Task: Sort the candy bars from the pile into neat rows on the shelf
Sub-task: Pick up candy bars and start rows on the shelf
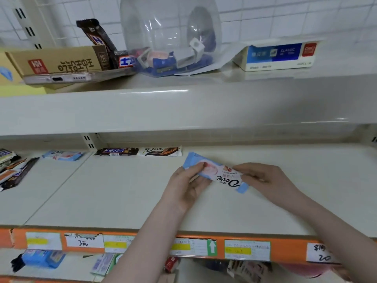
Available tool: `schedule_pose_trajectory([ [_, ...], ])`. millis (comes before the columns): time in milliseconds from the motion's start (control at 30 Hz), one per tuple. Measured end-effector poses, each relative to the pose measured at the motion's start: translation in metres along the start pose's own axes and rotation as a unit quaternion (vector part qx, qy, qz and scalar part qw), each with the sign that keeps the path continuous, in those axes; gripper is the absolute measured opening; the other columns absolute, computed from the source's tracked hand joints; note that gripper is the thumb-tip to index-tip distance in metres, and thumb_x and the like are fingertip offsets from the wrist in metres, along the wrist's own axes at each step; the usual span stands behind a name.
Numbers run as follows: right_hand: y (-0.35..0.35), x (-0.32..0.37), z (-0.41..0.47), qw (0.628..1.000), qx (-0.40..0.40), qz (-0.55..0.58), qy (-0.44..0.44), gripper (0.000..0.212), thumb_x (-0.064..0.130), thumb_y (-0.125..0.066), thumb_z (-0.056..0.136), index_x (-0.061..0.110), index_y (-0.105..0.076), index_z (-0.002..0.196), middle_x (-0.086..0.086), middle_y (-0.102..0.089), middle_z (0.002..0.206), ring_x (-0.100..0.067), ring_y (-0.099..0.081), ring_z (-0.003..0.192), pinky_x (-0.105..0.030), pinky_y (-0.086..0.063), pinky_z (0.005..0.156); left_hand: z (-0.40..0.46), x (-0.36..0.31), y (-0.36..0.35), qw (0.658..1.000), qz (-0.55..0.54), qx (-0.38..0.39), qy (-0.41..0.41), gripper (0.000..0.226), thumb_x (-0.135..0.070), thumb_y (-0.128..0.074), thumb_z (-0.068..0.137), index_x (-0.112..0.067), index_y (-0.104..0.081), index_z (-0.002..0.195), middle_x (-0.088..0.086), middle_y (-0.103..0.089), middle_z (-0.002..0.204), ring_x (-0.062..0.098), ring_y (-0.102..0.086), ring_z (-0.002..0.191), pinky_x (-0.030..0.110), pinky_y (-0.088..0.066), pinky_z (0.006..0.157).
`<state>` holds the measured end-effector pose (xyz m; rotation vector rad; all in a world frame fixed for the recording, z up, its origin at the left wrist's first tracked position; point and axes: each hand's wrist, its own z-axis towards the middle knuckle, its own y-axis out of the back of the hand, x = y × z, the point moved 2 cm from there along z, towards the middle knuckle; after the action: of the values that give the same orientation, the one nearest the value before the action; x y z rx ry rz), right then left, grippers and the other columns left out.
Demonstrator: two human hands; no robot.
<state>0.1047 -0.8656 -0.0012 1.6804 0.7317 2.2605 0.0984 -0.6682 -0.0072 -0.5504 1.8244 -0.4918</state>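
Note:
A light blue and pink Dove bar (pixel 219 174) hangs tilted just above the cream middle shelf (pixel 122 197). My left hand (pixel 187 184) pinches its far left end and my right hand (pixel 263 179) pinches its near right end. At the back of the shelf lie a light blue Dove bar (pixel 63 155), a dark Snickers bar (pixel 116 151) and a white-and-brown Dove bar (pixel 161 151), the last two end to end. A mixed pile of candy bars (pixel 12 170) sits at the shelf's left edge.
The upper shelf (pixel 183 99) carries a cardboard box (pixel 57 60) with Snickers bars, a phone, a clear plastic dome (pixel 171 35) and a blue-and-white box (pixel 279 56). An orange price strip (pixel 155 245) with labels runs along the front edge. More goods lie on the shelf below.

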Motion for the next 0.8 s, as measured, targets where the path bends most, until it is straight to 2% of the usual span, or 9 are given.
schedule_pose_trajectory([
  [100, 0.006, 0.001, 0.001, 1.0, -0.004, 0.019, -0.011, 0.027, 0.001, -0.057, 0.086, 0.023, -0.068, 0.098, 0.01, -0.068, 0.094, 0.0, -0.061, 0.087, -0.002, -0.043, 0.068, -0.003, -0.001, 0.008, 0.997, 0.065, -0.018, -0.025, 0.031, -0.002, -0.065, 0.081, 0.001, -0.058, 0.111, 0.016, -0.073, 0.091, 0.022, -0.072, 0.075, 0.032, -0.059, 0.073],
  [200, 0.006, 0.006, 0.003, 0.998, 0.0, -0.061, 0.019, 0.022, 0.008, -0.061, 0.085, 0.023, -0.069, 0.099, 0.01, -0.066, 0.093, 0.001, -0.059, 0.082, -0.003, -0.041, 0.07, -0.006, -0.001, 0.012, 0.996, 0.075, -0.028, -0.031, 0.036, -0.002, -0.066, 0.081, 0.006, -0.056, 0.114, 0.015, -0.073, 0.087, 0.021, -0.072, 0.073, 0.027, -0.059, 0.062],
  [333, -0.003, 0.013, 0.004, 0.987, 0.035, -0.148, 0.054, 0.023, 0.017, -0.069, 0.078, 0.027, -0.069, 0.099, 0.009, -0.064, 0.089, -0.001, -0.057, 0.084, -0.017, -0.042, 0.077, -0.003, 0.0, 0.016, 0.997, 0.068, -0.027, -0.029, 0.037, -0.002, -0.065, 0.081, 0.012, -0.056, 0.115, 0.018, -0.072, 0.09, 0.02, -0.072, 0.073, 0.026, -0.059, 0.063],
  [400, -0.008, 0.013, 0.007, 0.986, 0.031, -0.161, 0.034, 0.025, 0.018, -0.071, 0.076, 0.026, -0.069, 0.1, 0.01, -0.064, 0.085, 0.0, -0.057, 0.079, -0.021, -0.044, 0.076, -0.001, 0.0, 0.017, 0.997, 0.064, -0.022, -0.039, 0.027, -0.003, -0.066, 0.081, 0.008, -0.063, 0.106, 0.018, -0.072, 0.092, 0.02, -0.072, 0.074, 0.028, -0.06, 0.068],
  [467, -0.015, 0.014, 0.009, 0.995, 0.019, -0.103, -0.006, 0.029, 0.015, -0.074, 0.072, 0.027, -0.069, 0.098, 0.01, -0.066, 0.078, 0.002, -0.058, 0.07, -0.014, -0.045, 0.071, 0.002, 0.001, 0.019, 0.997, 0.063, -0.01, -0.053, 0.005, -0.003, -0.066, 0.081, -0.003, -0.071, 0.082, 0.017, -0.072, 0.089, 0.019, -0.071, 0.075, 0.028, -0.058, 0.074],
  [533, -0.023, 0.013, 0.011, 0.997, 0.029, -0.06, -0.032, 0.032, 0.011, -0.074, 0.071, 0.028, -0.068, 0.097, 0.006, -0.068, 0.076, 0.001, -0.06, 0.066, -0.006, -0.042, 0.062, 0.005, 0.001, 0.022, 0.995, 0.064, 0.002, -0.074, 0.023, 0.001, -0.064, 0.081, -0.01, -0.065, 0.062, 0.019, -0.069, 0.088, 0.02, -0.069, 0.075, 0.028, -0.056, 0.076],
  [633, -0.029, 0.014, 0.014, 0.998, 0.042, -0.037, -0.034, 0.029, 0.008, -0.071, 0.074, 0.03, -0.066, 0.092, 0.004, -0.069, 0.074, 0.0, -0.062, 0.068, -0.003, -0.041, 0.06, 0.007, 0.0, 0.024, 0.993, 0.082, 0.014, -0.087, 0.008, 0.0, -0.064, 0.081, -0.006, -0.066, 0.076, 0.015, -0.069, 0.087, 0.016, -0.067, 0.072, 0.022, -0.055, 0.068],
  [700, -0.025, 0.018, 0.02, 0.999, 0.011, -0.017, -0.031, 0.023, 0.01, -0.07, 0.076, 0.026, -0.067, 0.093, 0.004, -0.068, 0.075, 0.001, -0.06, 0.068, -0.002, -0.04, 0.062, 0.008, -0.004, 0.024, 0.991, 0.097, 0.02, -0.092, 0.009, -0.004, -0.063, 0.083, -0.006, -0.07, 0.088, 0.008, -0.072, 0.082, 0.011, -0.066, 0.069, 0.017, -0.052, 0.061],
  [800, -0.016, 0.028, 0.034, 0.999, -0.035, 0.006, -0.014, 0.018, 0.013, -0.068, 0.08, 0.022, -0.067, 0.095, -0.003, -0.066, 0.079, -0.011, -0.058, 0.071, -0.013, -0.043, 0.069, 0.01, -0.009, 0.018, 0.984, 0.138, 0.047, -0.098, 0.013, -0.005, -0.06, 0.085, -0.008, -0.071, 0.091, 0.003, -0.073, 0.074, 0.009, -0.065, 0.062, 0.016, -0.049, 0.056],
])
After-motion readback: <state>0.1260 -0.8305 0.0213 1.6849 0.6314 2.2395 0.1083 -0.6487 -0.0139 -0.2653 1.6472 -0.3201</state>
